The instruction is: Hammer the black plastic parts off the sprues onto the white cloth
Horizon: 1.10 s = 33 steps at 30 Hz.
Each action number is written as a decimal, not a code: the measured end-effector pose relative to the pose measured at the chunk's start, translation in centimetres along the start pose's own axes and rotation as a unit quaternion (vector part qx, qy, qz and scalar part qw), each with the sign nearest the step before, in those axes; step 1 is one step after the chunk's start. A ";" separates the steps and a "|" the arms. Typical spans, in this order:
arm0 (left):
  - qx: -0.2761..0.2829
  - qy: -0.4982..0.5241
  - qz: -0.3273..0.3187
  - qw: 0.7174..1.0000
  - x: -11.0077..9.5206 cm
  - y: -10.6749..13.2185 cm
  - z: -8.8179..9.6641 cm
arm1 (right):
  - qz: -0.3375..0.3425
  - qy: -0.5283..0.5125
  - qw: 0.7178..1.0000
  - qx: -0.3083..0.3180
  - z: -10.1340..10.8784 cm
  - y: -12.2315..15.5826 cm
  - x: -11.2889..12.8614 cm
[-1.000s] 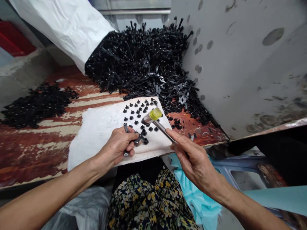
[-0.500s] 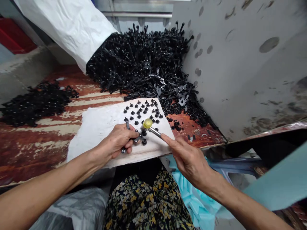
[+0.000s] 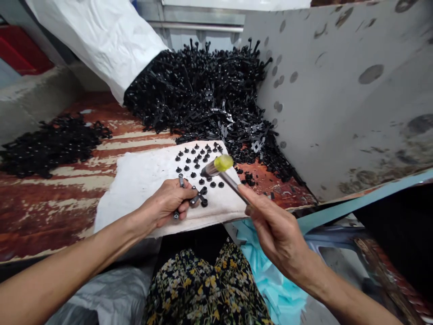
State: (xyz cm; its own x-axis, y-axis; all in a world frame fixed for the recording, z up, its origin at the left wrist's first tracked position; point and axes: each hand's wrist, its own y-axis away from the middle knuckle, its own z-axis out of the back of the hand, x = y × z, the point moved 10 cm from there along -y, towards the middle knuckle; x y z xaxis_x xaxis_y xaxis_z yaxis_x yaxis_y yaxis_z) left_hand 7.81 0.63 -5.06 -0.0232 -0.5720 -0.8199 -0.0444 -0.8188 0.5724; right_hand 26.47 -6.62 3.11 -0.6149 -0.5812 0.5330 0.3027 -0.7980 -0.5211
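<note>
Low over a white cloth (image 3: 135, 180), my left hand (image 3: 171, 201) pinches a black jointed linkage (image 3: 199, 194) whose crossed arms stick out past the fingers. Its right ends meet small round black pieces on the cloth. My right hand (image 3: 275, 221) grips the metal handle of a small hammer (image 3: 219, 166), held raised above the cloth. The head has a yellow face and a grey end, a little blurred. Several round black pieces with upright stems (image 3: 193, 174) stand spread over the cloth behind the linkage. The hammer head covers some of them.
A large heap of black linkages (image 3: 203, 90) spills from a white sack (image 3: 101, 40) at the back. Another black pile (image 3: 54, 144) lies left on the worn red tabletop (image 3: 40, 207). A stained grey panel (image 3: 338, 90) stands at the right, near loose small pieces (image 3: 248, 177).
The hammer has risen off the linkage and shifted right, its head now tilted up with my right hand. My left hand stays almost in place, still pinching the linkage.
</note>
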 end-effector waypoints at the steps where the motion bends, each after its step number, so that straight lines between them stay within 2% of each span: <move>1: 0.004 -0.004 0.004 1.000 0.1 0.0 0.0 | 0.005 -0.013 0.999 -0.031 0.7 -0.1 0.4; 3: 0.004 -0.010 0.004 1.000 0.1 0.0 -0.1 | 0.011 -0.006 0.999 -0.048 0.9 -0.1 0.8; 6: -0.001 -0.015 0.002 1.000 0.1 -0.1 -0.1 | -0.001 0.039 0.998 0.039 -1.4 -0.1 0.1; 8: 0.004 -0.013 0.001 1.000 0.1 0.2 0.0 | -0.014 0.021 0.998 0.061 -2.1 0.0 -0.6; 13: 0.014 -0.024 -0.014 1.000 -0.7 1.4 1.7 | -0.088 -0.085 0.991 -0.047 0.0 0.1 -2.6; 16: 0.020 -0.056 -0.009 0.998 -0.5 1.4 2.8 | -0.147 -0.103 0.983 -0.043 -0.7 0.4 -4.3; 18: 0.025 -0.082 -0.030 0.996 -0.7 1.0 3.1 | -0.164 -0.120 0.979 -0.032 -1.7 0.7 -5.1; 22: 0.015 -0.117 -0.079 0.990 -1.4 -0.1 3.4 | -0.161 -0.126 0.978 -0.041 -2.6 1.0 -5.6; 25: 0.001 -0.122 -0.099 0.988 -1.7 -0.6 3.7 | -0.165 -0.125 0.978 -0.038 -2.7 1.2 -5.8; 33: 0.007 -0.195 -0.135 0.971 -1.8 -1.1 4.1 | -0.160 -0.115 0.980 -0.040 -2.7 1.4 -5.7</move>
State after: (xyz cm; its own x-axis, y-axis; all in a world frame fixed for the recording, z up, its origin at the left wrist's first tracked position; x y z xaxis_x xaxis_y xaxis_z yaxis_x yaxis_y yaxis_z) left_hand 3.81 2.77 -4.19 -0.3852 -0.2716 -0.8820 -0.1146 -0.9342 0.3377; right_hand 28.46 -3.97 -2.49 -0.4859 -0.3306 0.8091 0.0564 -0.9356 -0.3484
